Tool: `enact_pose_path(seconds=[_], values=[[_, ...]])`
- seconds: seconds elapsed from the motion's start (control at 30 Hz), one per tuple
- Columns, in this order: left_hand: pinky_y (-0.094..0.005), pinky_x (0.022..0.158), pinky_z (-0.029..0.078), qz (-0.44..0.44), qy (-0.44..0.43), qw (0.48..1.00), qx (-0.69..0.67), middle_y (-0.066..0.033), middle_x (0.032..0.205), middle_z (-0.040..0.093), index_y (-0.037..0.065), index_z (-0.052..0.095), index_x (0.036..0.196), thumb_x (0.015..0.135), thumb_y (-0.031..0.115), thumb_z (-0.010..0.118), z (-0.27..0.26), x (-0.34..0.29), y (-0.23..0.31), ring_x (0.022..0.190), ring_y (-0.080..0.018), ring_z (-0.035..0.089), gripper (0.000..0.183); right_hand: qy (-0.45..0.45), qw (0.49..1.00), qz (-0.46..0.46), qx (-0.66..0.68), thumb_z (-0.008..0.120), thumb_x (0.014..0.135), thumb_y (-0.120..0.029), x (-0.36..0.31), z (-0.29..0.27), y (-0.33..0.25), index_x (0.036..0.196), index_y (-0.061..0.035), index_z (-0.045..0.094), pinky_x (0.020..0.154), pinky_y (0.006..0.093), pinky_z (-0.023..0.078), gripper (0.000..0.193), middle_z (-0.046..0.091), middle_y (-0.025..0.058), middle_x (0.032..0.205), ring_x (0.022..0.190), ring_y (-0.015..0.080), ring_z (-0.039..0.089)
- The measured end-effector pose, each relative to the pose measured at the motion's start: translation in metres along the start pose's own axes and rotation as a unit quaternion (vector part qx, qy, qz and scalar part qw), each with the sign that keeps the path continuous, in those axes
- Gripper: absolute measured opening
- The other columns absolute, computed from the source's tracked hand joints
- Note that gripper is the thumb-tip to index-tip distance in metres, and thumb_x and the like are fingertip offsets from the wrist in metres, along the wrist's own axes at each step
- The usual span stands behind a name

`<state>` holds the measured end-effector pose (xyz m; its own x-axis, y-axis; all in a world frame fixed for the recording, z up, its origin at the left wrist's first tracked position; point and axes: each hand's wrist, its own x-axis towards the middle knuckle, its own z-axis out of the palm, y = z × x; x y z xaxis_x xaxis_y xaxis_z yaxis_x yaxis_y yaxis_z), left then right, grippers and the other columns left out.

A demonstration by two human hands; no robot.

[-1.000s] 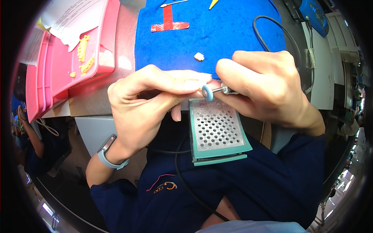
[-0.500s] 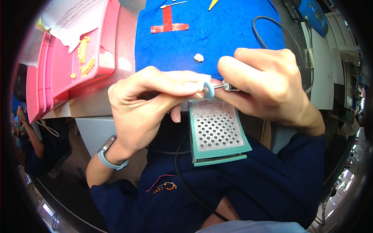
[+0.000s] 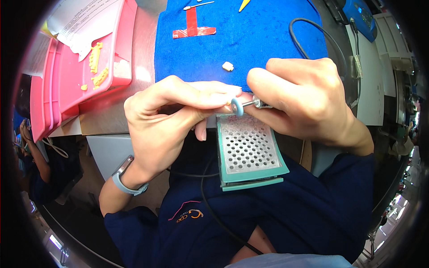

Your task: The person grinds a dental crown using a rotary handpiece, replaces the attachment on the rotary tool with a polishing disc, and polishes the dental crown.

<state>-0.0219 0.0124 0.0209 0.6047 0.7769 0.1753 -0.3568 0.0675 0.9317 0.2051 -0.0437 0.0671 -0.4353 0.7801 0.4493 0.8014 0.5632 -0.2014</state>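
Note:
My right hand [image 3: 301,96] is closed around a rotary handpiece [image 3: 260,102], whose body is mostly hidden by the fingers. A light-blue grinding disc [image 3: 237,107] sits on its thin metal shank, pointing left. My left hand [image 3: 165,116] is closed in a pinch, its fingertips right beside the disc. Between them a small pale-yellow piece [image 3: 229,103] barely shows; its shape is hidden. Below both hands stands a green-framed box with a perforated metal grille [image 3: 251,152], dusted white near its far end. Beyond the hands, a small cream tooth-shaped piece [image 3: 228,66] lies on the blue towel [image 3: 196,60].
At left, a pink tray [image 3: 123,40] contains paper [image 3: 85,24] and yellow dental-model pieces [image 3: 95,58]. Red tape [image 3: 193,32] and a thin burr [image 3: 199,5] lie on the towel. A black cable [image 3: 298,22] curves toward a blue control unit [image 3: 359,18]. Another person's hand [image 3: 25,131] shows at far left.
My right hand has shifted slightly left, bringing the disc a little left and nearer to me. My left hand has hardly moved and keeps its pinch.

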Motion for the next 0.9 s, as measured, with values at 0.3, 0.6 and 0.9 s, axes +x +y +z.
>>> enact_pose_path(seconds=[0.3,0.6,0.9], values=[[-0.0216,0.055,0.055,-0.013,0.005,1.0,0.019,-0.0224,0.106,0.075,-0.005,0.073,0.096,0.091,-0.011,0.069,0.001,0.001,0.003,0.08,-0.0164,0.074,0.008,-0.015,1.0,-0.01,0.008,0.085,0.068,-0.012,-0.001,-0.002,0.002,0.08,-0.0055,0.062,0.043,0.0356,0.039,0.027,0.047,0.0041,0.06,0.048,0.0211,0.052],[-0.0227,0.057,0.056,-0.008,0.022,0.996,0.084,-0.0229,0.108,0.074,-0.001,0.063,0.105,0.092,-0.01,0.069,0.007,0.004,0.008,0.069,-0.0172,0.072,0.017,0.0,0.998,0.011,0.067,0.085,0.076,-0.01,0.004,-0.007,0.008,0.077,-0.0037,0.062,0.043,0.0325,0.036,0.024,0.05,0.0049,0.059,0.047,0.0187,0.051],[-0.022,0.057,0.054,0.033,-0.026,0.988,0.151,-0.0229,0.111,0.074,-0.001,0.065,0.106,0.092,-0.007,0.07,0.001,0.004,0.004,0.08,-0.0199,0.075,0.016,0.006,0.999,-0.002,0.049,0.085,0.073,-0.009,0.005,-0.009,0.009,0.077,-0.004,0.061,0.044,0.033,0.037,0.025,0.05,0.0052,0.06,0.048,0.0197,0.053]])
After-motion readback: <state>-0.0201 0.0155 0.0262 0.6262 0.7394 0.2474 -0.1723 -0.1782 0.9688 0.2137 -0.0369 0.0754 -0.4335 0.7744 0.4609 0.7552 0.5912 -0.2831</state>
